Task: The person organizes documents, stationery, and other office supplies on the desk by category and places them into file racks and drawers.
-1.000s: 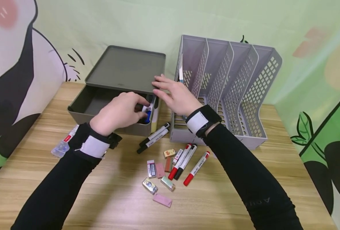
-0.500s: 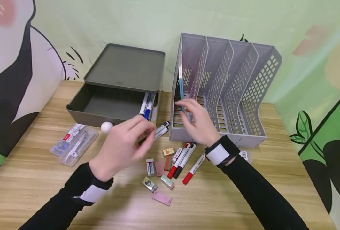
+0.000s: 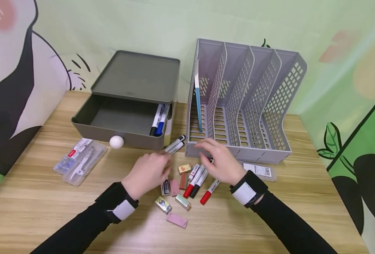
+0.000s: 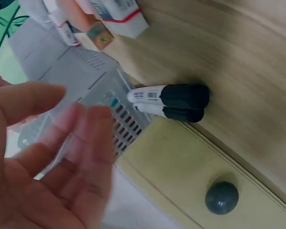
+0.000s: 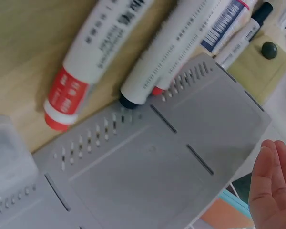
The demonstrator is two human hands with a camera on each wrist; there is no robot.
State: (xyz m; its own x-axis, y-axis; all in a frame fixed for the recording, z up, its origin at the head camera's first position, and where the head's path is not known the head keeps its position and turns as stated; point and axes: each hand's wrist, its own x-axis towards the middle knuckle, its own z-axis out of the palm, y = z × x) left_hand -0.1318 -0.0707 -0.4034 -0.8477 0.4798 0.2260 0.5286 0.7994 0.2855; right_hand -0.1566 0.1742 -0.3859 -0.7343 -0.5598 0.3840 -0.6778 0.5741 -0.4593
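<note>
My left hand [image 3: 147, 173] hovers just in front of two black-capped whiteboard markers [image 3: 176, 146], its fingers loosely bent around nothing. In the left wrist view, those markers [image 4: 171, 99] lie side by side, apart from the fingers [image 4: 93, 162]. Over the front edge of the grey file rack, my right hand [image 3: 223, 164] is relaxed and holds nothing. Beneath it lie two red markers [image 3: 209, 192] and a black one [image 3: 198, 183], partly covered by the hand. Several erasers [image 3: 182, 201] are scattered between the hands. The open drawer [image 3: 121, 134] contains a black and a blue marker [image 3: 160, 118].
The drawer unit [image 3: 136, 76] stands at the back left, a white round knob [image 3: 116, 141] on its drawer. Beside it is the file rack [image 3: 254, 151] with a thin blue-and-white item [image 3: 198, 106]. Clear plastic cases lie at left [image 3: 83, 162] and right [image 3: 263, 172].
My left hand has come out of the drawer, leaving the black and blue markers inside, and moved toward the table markers. My right hand has moved from the drawer unit to the rack's front.
</note>
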